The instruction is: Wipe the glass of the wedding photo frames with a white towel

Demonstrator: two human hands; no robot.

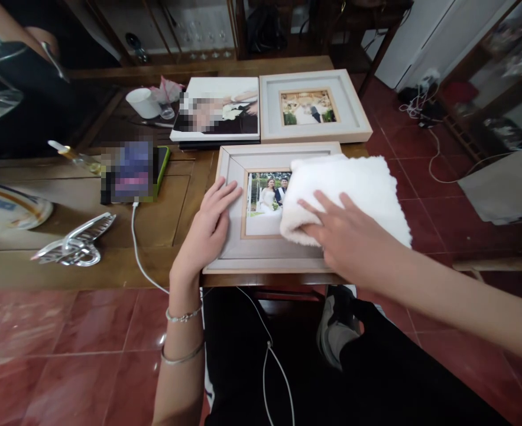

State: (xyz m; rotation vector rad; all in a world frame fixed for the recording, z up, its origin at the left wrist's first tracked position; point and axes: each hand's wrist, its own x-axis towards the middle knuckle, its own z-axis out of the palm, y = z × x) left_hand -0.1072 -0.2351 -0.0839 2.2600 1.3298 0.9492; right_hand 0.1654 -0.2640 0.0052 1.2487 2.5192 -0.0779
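Observation:
A light wooden picture frame lies on the brown table in front of me. The wedding photo at its centre is partly covered by a folded, fluffy white cloth. My right hand presses this cloth against the frame's right half, with a finger or thumb tucked into its fold. On the frame's left border my left hand lies flat, its fingers stretched over the edge and nothing held in them.
Behind the frame lie another framed photo and a white-edged photo panel. To the left are a phone with a white cable, a silver hair claw, a dropper bottle and a white cup. Another person's arm shows at top left.

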